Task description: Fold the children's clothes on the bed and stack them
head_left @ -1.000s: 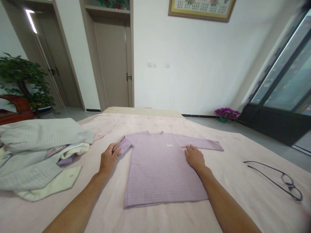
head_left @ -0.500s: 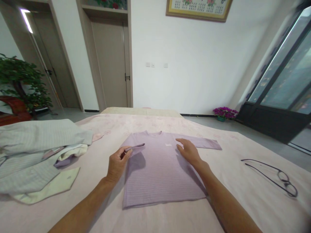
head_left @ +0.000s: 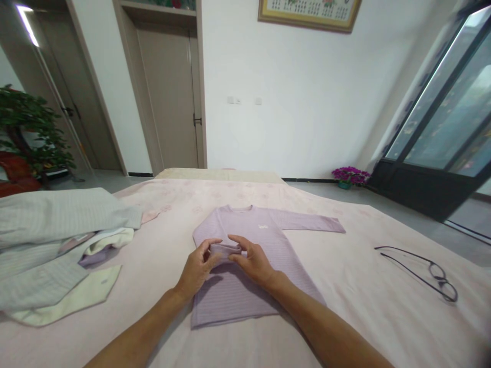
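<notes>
A lilac long-sleeved shirt (head_left: 245,286) with fine stripes lies flat, its neckline away from me and a small pale print on the chest. Its left-side sleeve is folded in across the body, and the sleeve cuff (head_left: 225,249) is raised just above the fabric. My left hand (head_left: 197,268) pinches the left end of that cuff. At the cuff's right end, my right hand (head_left: 253,261) closes thumb and fingers on it. The other sleeve (head_left: 314,223) stretches out flat to the right.
A pink patterned cover (head_left: 161,327) lies under the shirt. On the left is a heap of grey and cream clothes (head_left: 69,220). Dark-framed glasses (head_left: 437,273) lie at the right. Beyond are a door (head_left: 169,97), a purple flower pot (head_left: 347,176) and a leafy plant (head_left: 30,122).
My right hand has moved left from the chest print to the cuff and taken hold of it. My left hand has brought the cuff slightly right and nearer to me.
</notes>
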Demonstrator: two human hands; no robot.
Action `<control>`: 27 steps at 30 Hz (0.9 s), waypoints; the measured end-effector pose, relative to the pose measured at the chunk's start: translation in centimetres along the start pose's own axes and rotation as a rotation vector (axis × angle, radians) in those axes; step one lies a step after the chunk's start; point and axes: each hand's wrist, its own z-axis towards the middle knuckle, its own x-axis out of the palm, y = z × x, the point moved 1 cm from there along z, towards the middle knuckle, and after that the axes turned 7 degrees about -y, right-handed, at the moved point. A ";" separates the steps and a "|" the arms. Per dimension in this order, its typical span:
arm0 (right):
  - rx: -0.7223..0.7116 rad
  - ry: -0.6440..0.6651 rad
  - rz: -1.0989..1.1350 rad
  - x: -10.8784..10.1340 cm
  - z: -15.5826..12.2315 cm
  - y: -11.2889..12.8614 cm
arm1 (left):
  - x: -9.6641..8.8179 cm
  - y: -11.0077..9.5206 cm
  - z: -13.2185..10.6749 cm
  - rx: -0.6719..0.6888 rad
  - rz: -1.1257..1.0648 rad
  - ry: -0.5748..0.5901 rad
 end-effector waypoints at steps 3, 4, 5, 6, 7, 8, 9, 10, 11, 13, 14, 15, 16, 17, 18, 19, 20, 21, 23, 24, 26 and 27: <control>0.021 -0.032 0.033 0.1 -0.3 -0.4 | 0.1 0.2 0.1 0.077 0.121 -0.005; 0.025 -0.035 0.039 0.2 -0.4 -0.5 | 0.1 0.3 0.1 0.087 0.144 -0.007; 0.026 -0.040 0.044 0.3 -0.5 -0.5 | 0.2 0.3 0.1 0.090 0.153 -0.004; 0.020 -0.047 0.045 0.4 -0.7 -0.6 | 0.3 0.4 0.0 0.089 0.148 0.001; 0.004 -0.054 0.042 0.5 -0.8 -0.6 | 0.4 0.5 0.0 0.083 0.134 0.005; -0.025 -0.064 0.035 0.5 -0.9 -0.6 | 0.4 0.5 -0.1 0.073 0.118 0.005; -0.064 -0.072 0.024 0.4 -1.0 -0.5 | 0.5 0.6 -0.1 0.061 0.104 0.002; -0.111 -0.076 0.009 0.3 -1.1 -0.4 | 0.5 0.6 -0.2 0.048 0.094 -0.002; -0.160 -0.074 -0.012 0.2 -1.2 -0.3 | 0.6 0.6 -0.2 0.036 0.088 -0.006; -0.253 -0.058 -0.063 0.0 -1.3 0.1 | 0.6 0.6 -0.2 0.025 0.078 -0.012; -0.289 -0.045 -0.089 -0.2 -1.3 0.2 | 0.6 0.5 -0.2 0.028 0.073 -0.016; -0.318 -0.029 -0.114 -0.3 -1.3 0.3 | 0.6 0.5 -0.2 0.032 0.073 -0.019; -0.335 -0.019 -0.137 -0.4 -1.3 0.4 | 0.6 0.5 -0.2 0.038 0.078 -0.024; -0.339 -0.015 -0.156 -0.5 -1.3 0.4 | 0.6 0.4 -0.1 0.044 0.087 -0.027; -0.330 -0.018 -0.172 -0.5 -1.3 0.4 | 0.6 0.4 -0.1 0.049 0.099 -0.031; -0.314 -0.023 -0.185 -0.6 -1.3 0.4 | 0.6 0.5 -0.1 0.053 0.114 -0.034; -0.297 -0.028 -0.192 -0.6 -1.2 0.4 | 0.6 0.5 -0.1 0.058 0.127 -0.035; -0.286 -0.029 -0.193 -0.6 -1.2 0.3 | 0.6 0.5 -0.1 0.066 0.137 -0.034; -0.289 -0.027 -0.172 -0.6 -1.2 0.3 | 0.6 0.6 -0.1 0.080 0.146 -0.027; -0.300 -0.032 -0.155 -0.6 -1.1 0.3 | 0.6 0.6 -0.1 0.083 0.147 -0.020; -0.319 -0.057 -0.122 -0.7 -1.1 0.4 | 0.7 0.6 -0.1 0.081 0.141 0.003; -0.324 -0.070 -0.112 -0.7 -1.0 0.4 | 0.7 0.6 -0.1 0.079 0.137 0.015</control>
